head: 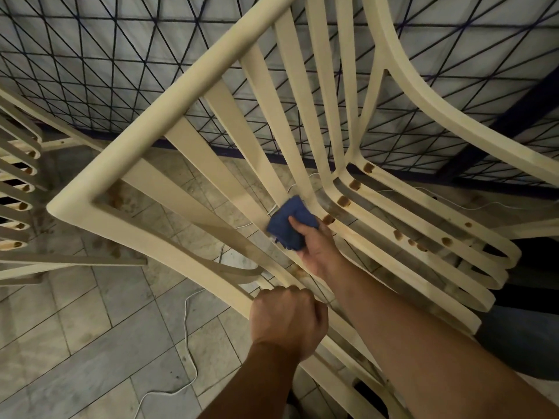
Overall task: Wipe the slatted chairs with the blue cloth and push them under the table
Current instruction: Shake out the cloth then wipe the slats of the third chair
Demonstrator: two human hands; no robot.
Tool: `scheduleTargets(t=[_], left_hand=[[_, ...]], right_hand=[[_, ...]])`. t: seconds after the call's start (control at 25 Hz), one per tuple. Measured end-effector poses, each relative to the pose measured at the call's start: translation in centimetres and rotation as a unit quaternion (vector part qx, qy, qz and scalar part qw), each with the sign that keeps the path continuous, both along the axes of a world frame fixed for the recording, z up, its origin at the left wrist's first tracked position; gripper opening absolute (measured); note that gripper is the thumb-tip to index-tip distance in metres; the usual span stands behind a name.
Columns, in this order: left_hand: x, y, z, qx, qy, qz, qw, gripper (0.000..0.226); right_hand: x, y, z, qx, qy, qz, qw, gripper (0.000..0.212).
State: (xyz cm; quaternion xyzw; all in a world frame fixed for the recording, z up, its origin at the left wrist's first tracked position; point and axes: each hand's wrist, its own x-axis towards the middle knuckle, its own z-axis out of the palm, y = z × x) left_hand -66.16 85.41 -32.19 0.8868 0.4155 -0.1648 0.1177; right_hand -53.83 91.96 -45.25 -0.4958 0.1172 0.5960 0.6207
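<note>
Grey floor tiles point(90, 343) fill the lower left of the frame, with a white cable point(186, 328) snaking across them; that is the widest open stretch I can see. Across the top runs a pale surface crossed with dark triangular lines point(106, 55), its dark edge passing behind the slats.

My slatted chair point(193, 74) spans the frame from centre left to the right edge, its cream top rail slanting from upper centre down to a rounded corner at mid left. That corner sits near a second slatted chair point(18, 176) at the left edge, with only a narrow gap between them.

My right hand point(314, 246) grips the blue cloth point(287, 216), thumb across it, pressing it on a back slat just above the bend into the seat, at frame centre. My left hand point(287, 322), lower centre, has its fingers curled tight round the chair's curved side rail.
</note>
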Motion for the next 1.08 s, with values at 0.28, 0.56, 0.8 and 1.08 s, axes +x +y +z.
scheduleTargets(t=[0.28, 0.56, 0.8, 1.08], left_hand=[[0.0, -0.1, -0.2, -0.007, 0.009, 0.004, 1.0, 0.048], [0.1, -0.2, -0.3, -0.025, 0.025, 0.013, 0.999, 0.049], [0.2, -0.2, 0.1, -0.013, 0.03, 0.01, 0.999, 0.048], [0.2, -0.3, -0.2, 0.004, 0.033, 0.015, 0.999, 0.049]], right_hand=[[1.3, -3.7, -5.6, -0.24, -0.226, 0.061, 0.942, 0.03], [2.9, -9.2, -3.9, -0.294, -0.269, 0.091, 0.913, 0.016], [5.0, -15.6, -1.7, -0.346, -0.276, 0.087, 0.893, 0.01], [7.7, -21.7, 1.2, -0.345, -0.168, 0.051, 0.922, 0.013]])
